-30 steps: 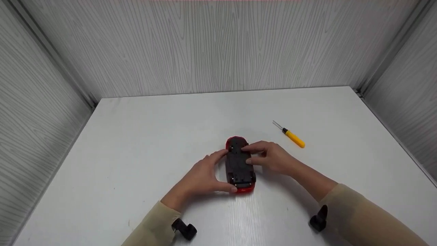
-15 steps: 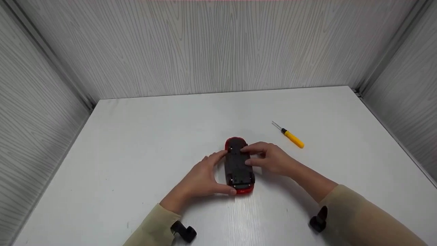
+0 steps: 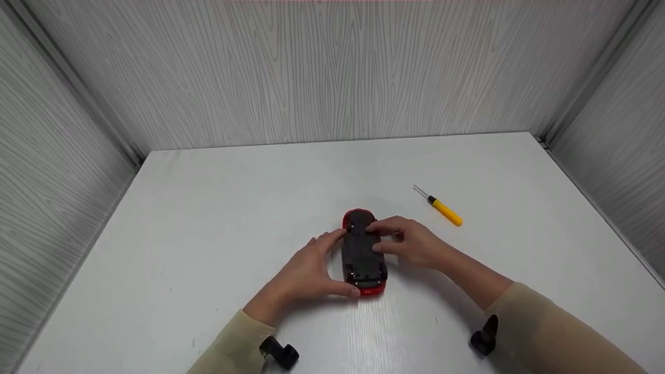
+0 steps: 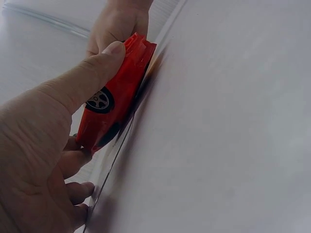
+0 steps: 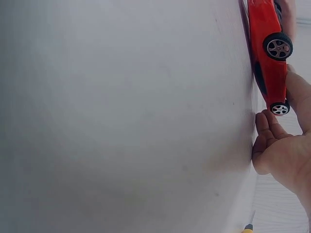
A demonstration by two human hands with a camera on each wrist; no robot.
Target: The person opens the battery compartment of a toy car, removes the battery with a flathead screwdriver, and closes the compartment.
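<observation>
Item: red toy car [image 3: 364,253], lying on its roof near the middle of the white table [image 3: 208,234], black underside and wheels up, nose pointing away from the person; this attitude exposes the chassis plate, presumably so the underside can be worked on. Left hand [image 3: 306,270] sits against the car's left flank, thumb curled to the near end and fingers along the far part of that side, gripping the body to steady it; the left wrist view shows the thumb [image 4: 92,73] pressed on the red shell just above a wheel. Right hand [image 3: 413,241] lies at the car's right flank, wrist low on the table, index finger and thumb bent onto the chassis toward the car's far end, pinching or pressing there; whether a small part sits between them cannot be told. Yellow-handled screwdriver [image 3: 444,210] lies untouched beyond and to the right of the car, well apart, tip pointing away
</observation>
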